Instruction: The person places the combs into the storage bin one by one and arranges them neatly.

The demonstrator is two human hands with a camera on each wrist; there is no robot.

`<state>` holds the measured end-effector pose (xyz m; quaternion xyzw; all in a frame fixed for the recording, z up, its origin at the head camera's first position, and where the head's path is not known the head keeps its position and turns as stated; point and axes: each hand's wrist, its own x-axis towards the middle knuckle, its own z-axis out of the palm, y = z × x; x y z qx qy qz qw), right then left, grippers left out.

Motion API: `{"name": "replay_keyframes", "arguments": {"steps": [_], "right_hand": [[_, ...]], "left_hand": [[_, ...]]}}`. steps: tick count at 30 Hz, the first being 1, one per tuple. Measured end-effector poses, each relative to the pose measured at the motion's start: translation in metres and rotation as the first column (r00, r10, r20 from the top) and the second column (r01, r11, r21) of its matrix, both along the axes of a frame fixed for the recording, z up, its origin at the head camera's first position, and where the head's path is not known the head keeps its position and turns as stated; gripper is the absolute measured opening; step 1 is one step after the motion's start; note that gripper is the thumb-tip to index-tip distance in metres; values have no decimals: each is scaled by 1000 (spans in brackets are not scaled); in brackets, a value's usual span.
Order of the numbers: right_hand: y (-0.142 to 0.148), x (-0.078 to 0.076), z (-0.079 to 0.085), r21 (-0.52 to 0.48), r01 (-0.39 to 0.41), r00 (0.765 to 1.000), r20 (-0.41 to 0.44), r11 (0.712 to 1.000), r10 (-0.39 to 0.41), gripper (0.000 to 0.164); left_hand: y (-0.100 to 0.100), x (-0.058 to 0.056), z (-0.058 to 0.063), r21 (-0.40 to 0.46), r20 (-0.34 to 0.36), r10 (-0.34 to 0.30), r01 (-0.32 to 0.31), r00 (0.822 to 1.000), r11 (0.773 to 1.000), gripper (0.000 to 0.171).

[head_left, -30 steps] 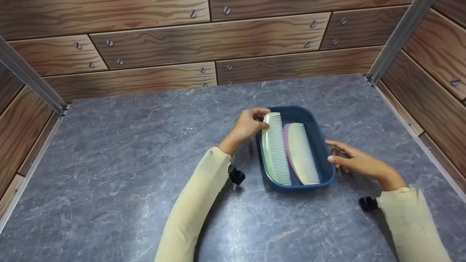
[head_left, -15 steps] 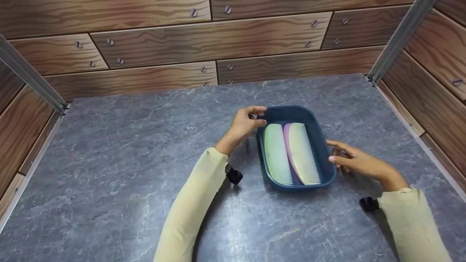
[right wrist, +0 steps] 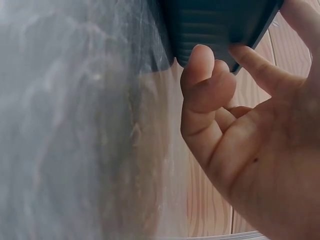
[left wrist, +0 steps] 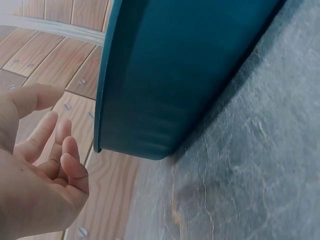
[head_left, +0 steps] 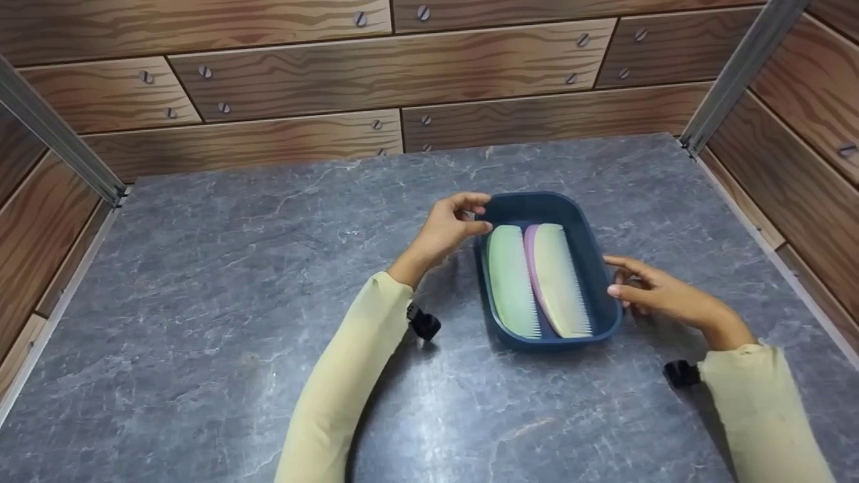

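A dark blue plastic bin (head_left: 582, 231) stands on the table, holding two combs side by side. The pale green comb (head_left: 511, 282) lies along the bin's left side. To its right is a cream comb (head_left: 558, 282) with a pink spine. My left hand (head_left: 446, 228) hovers at the bin's upper left rim, its fingers loosely bent and holding nothing; the left wrist view shows a gap between this hand and the bin wall. My right hand (head_left: 661, 292) touches the bin's right side from outside with thumb and index finger, the other fingers curled under.
The grey marbled table (head_left: 268, 302) spreads out around the bin. Wood-patterned panels (head_left: 376, 74) rise behind it and on both sides, with metal posts (head_left: 738, 80) at the far corners. A black wrist camera (head_left: 424, 324) hangs at the left sleeve.
The left hand has let go of the green comb, which has dropped flat beside the cream one. That hand has then drawn slightly left. My right hand has stayed at the bin's side.
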<state>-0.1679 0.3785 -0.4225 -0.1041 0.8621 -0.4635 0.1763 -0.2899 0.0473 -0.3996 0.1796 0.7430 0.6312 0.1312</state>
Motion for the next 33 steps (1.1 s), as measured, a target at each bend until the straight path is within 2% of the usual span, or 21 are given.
{"name": "replay_keyframes", "arguments": {"steps": [7, 13, 19, 27, 33], "right_hand": [[-2, 0, 5, -15, 13, 1000, -11, 1000, -13, 63], [-3, 2, 11, 0, 37, 999, -24, 999, -37, 72], [-4, 4, 18, 64, 49, 993, -110, 997, -42, 71], [-4, 6, 27, -2, 25, 968, -248, 1000, -25, 61], [-3, 5, 29, 14, 63, 949, -312, 998, -56, 57]], "left_hand": [[-11, 5, 4, 43, 17, -45, 44, 999, 998, 51], [-28, 9, 5, 32, 8, -45, 45, 999, 998, 54], [-49, 16, 4, 34, -16, -25, 26, 1000, 999, 54], [-75, 24, 5, 11, -42, 21, -21, 999, 1000, 50], [-98, 27, 4, -30, -105, 58, -61, 993, 998, 47]]}}
